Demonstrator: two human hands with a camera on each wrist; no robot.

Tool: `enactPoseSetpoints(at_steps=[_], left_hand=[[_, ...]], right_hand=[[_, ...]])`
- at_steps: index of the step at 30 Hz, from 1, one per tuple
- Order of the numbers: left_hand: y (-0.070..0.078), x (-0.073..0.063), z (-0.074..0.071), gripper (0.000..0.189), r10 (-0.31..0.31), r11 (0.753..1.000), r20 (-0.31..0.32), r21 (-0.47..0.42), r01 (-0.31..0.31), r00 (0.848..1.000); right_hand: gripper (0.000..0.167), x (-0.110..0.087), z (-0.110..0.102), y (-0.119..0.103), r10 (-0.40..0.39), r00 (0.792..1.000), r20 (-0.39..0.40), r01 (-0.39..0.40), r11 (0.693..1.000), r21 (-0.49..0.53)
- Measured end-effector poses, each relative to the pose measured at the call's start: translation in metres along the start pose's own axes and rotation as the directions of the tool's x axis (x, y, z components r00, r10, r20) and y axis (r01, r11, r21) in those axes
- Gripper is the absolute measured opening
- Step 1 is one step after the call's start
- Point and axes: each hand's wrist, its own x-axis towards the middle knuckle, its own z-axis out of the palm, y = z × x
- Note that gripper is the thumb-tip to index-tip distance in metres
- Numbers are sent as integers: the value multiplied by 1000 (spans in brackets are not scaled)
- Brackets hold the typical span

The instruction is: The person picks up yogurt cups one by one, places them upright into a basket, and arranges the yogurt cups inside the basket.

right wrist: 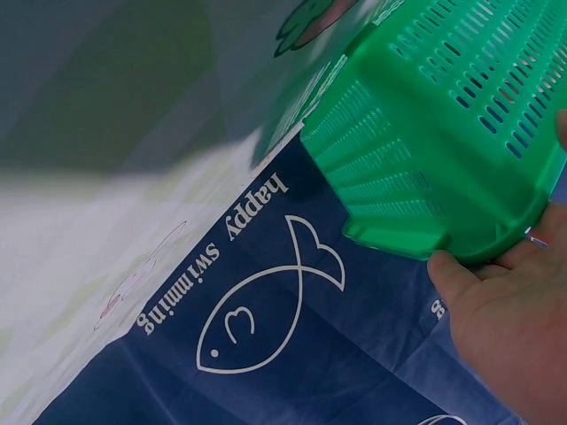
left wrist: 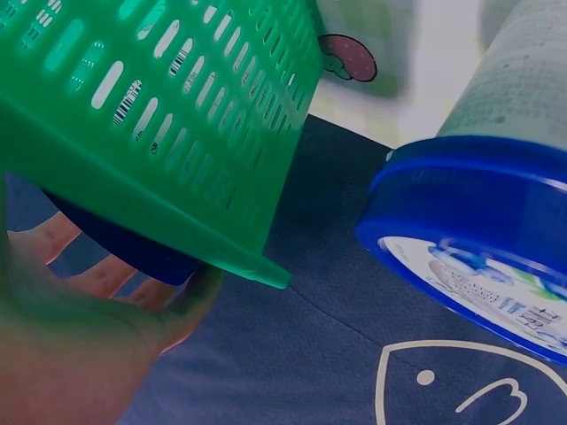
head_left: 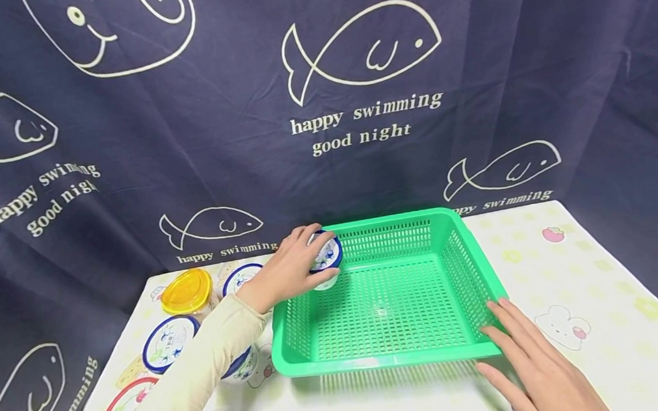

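Observation:
A green plastic basket (head_left: 401,358) with slotted walls sits on the table. At its back left corner my left hand (head_left: 287,264) grips a clear jar with a blue-rimmed lid (head_left: 329,255), inside the basket wall. The left wrist view shows the jar's dark blue lid (left wrist: 133,243) between thumb and fingers, partly hidden behind the basket. My right hand (head_left: 539,363) touches the basket's front right corner with its fingers nearly straight. In the right wrist view, the thumb of that hand (right wrist: 514,310) lies against the basket rim (right wrist: 399,239).
Left of the basket stand several jars: one with a yellow lid (head_left: 186,291), blue-rimmed ones (head_left: 171,343) and a red-rimmed one (head_left: 120,406). My left forearm passes above them. A dark blue fish-print curtain (head_left: 373,175) hangs behind the patterned tablecloth (head_left: 582,275).

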Motion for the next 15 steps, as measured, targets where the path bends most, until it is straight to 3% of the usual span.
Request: enactPoseSetpoints(at_steps=[15], left_hand=[[1, 0, 6, 70, 7, 999, 20, 32, -8, 1000]], right_hand=[[53, 0, 2, 3, -46, 999, -20, 46, 999, 27]])
